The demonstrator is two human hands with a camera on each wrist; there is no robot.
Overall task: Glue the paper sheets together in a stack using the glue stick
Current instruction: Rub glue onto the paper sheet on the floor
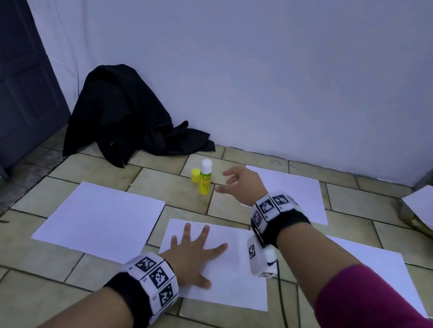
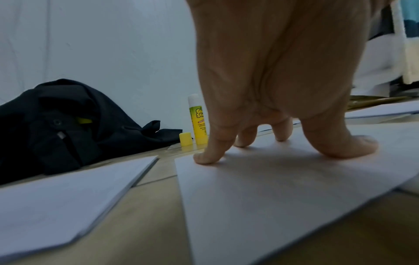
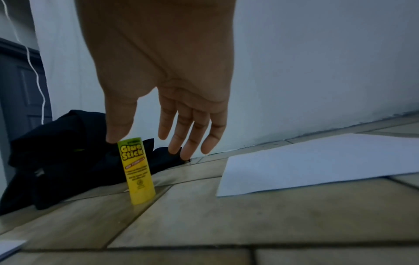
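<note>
hands [image 1: 241, 180] near glue stick [image 3: 137, 170], top hidden

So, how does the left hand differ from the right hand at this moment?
The left hand lies flat with fingers spread, pressing the middle paper sheet; the right hand is raised off the floor, touching nothing. The left hand is near the person; the right hand reaches far, toward the upright glue stick. Both are open and wear marker wristbands.
</note>
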